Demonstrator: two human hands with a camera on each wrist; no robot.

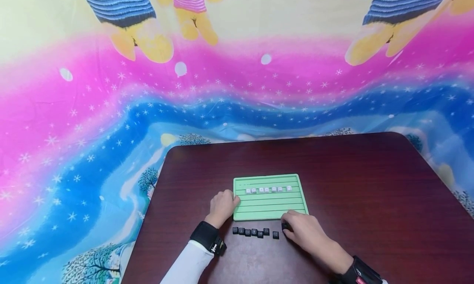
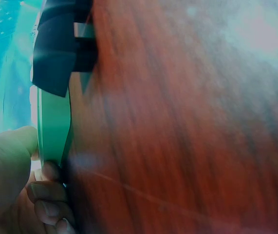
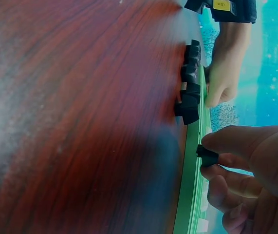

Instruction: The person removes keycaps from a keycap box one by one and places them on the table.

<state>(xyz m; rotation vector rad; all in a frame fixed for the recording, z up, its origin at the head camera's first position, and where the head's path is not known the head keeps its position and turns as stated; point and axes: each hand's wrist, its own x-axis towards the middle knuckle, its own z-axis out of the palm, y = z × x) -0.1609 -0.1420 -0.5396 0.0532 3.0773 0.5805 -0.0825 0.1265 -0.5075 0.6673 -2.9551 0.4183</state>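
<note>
Left hand (image 1: 223,205): grip narrowed to the thickness of the rim it has hold of, on the light-green, rectangular, ridged tray (image 1: 255,213), plastic by its look. Left wrist view shows the thumb over the top and fingers curled at the outer side and lower edge. Probably steadying it, since the tray looks light and could slide on the glossy, dark red-brown, wood-grain worktop (image 1: 377,185).

Right of that grip and a bit farther from the person: seven small, white, square plastic keycaps (image 1: 266,190) in one row inside the tray, three pairs and a single at the right end. Ridges likely keep them lined up.

Between the two grips, on the person's side of the tray: seven small, black, square plastic keycaps (image 1: 254,232) on the worktop in an uneven row, presumably there for short reach. The rightmost sits apart, nearest the right grip. Lettering too small to read.

Right hand (image 1: 304,231): grip pinched almost together, one more black keycap (image 3: 207,157) between thumb and fingertips, by the tray's near right corner. Can't tell if cap touches tray. A fingertip pinch likely suits so small a piece, leaving most faces clear.
</note>
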